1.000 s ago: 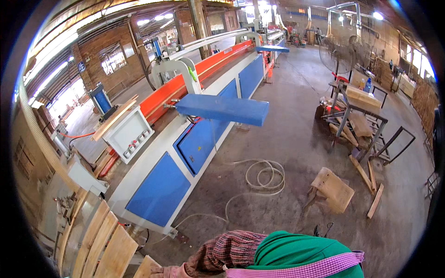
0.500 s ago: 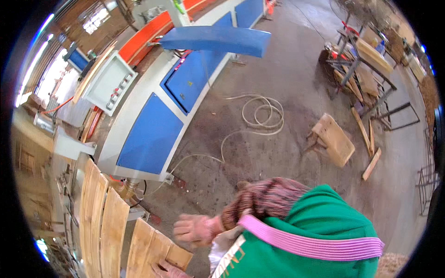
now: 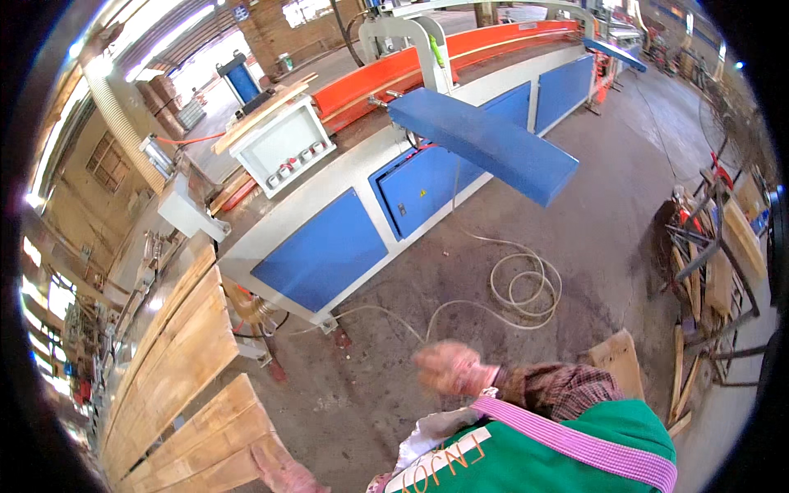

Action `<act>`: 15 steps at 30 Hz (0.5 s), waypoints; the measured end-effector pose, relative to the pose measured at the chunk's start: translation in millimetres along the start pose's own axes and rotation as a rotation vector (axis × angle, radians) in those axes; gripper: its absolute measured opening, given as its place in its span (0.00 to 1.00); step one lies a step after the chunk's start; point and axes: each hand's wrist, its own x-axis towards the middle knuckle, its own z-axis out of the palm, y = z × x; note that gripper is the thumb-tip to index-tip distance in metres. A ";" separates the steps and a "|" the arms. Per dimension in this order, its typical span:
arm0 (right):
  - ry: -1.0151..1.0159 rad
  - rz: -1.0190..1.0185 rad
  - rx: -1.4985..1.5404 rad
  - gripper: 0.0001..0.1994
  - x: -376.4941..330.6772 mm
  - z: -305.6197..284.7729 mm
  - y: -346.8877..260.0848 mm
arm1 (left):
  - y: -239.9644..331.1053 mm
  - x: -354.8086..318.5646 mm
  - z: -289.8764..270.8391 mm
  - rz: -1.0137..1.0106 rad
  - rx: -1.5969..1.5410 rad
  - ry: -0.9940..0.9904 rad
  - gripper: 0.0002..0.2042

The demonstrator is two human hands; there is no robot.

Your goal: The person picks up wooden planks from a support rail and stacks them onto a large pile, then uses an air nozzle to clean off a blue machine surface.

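My left hand [image 3: 283, 470] comes in at the lower edge, its fingers stretched out over the end of a pale wooden board [image 3: 201, 431]. It lies on the wood without visibly gripping it. More long boards [image 3: 177, 349] run side by side just beyond, with a gap between them and the nearer ones. My right hand [image 3: 450, 368] is held over the floor in front of my green-clad body, well apart from the boards. Motion blurs it, but its fingers look loosely spread and nothing shows in them. A checked sleeve [image 3: 559, 393] covers that forearm.
A long white machine with blue panels [image 3: 320, 246] and an orange beam [image 3: 370, 89] stands ahead. A blue arm [image 3: 485, 144] juts out from it. A pale hose [image 3: 518, 316] lies coiled on the floor. A wooden stool [image 3: 618, 360] and a metal rack [image 3: 715, 255] with timber stand right.
My view has swung so that more of the machine shows. My right hand now appears higher and farther right, and blurred. The left hand is still at the boards.
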 end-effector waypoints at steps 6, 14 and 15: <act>0.421 0.006 -0.487 0.29 25.8 -232.8 107.1 | 186.7 -71.9 24.8 0.117 -0.640 -0.375 0.20; 0.178 0.446 -0.809 0.40 55.5 -313.6 229.2 | 308.1 -108.1 84.3 0.242 -0.459 -1.404 0.24; 0.191 0.444 -0.826 0.40 59.8 -307.6 233.5 | 315.6 -113.3 99.9 0.202 -0.409 -1.515 0.25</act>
